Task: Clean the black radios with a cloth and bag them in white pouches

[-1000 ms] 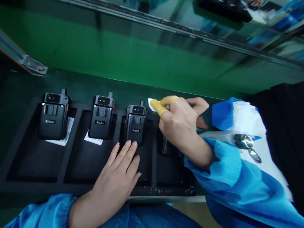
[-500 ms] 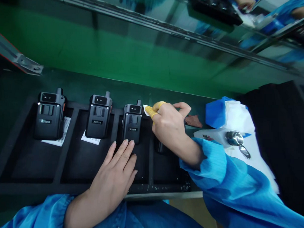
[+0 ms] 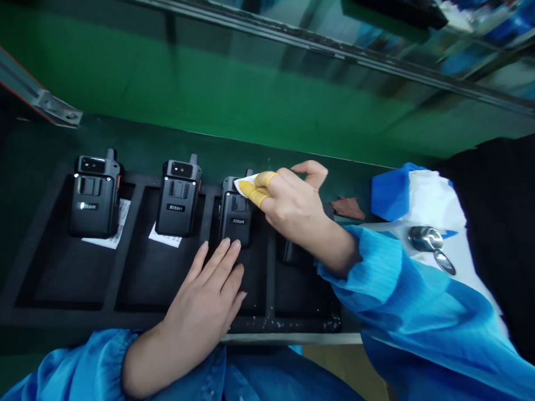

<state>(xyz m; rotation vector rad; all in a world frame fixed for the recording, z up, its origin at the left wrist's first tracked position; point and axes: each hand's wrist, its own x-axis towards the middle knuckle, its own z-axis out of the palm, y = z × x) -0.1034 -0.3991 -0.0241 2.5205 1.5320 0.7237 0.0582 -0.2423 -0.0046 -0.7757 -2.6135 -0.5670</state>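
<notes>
There's the third Riton radio (image 3: 235, 233) from the left, lying at the back of the black tray (image 3: 57, 317), a white wipe (image 3: 249, 179) on its top, pinched in the right hand's (image 3: 296, 206) yellow-covered fingers! The left hand (image 3: 206, 301), fingers stretched flat, meets its lower end; rightward sits a blue box (image 3: 389, 196).

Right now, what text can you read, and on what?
"Riton": left radio, first letter washed out by glare
"Riton": second radio
"Riton": third radio
Printed slip under the left radio: too small to read
Printed slip under the second radio: too small to read
Dark item in the fourth slot: mostly hidden, no text visible
</notes>
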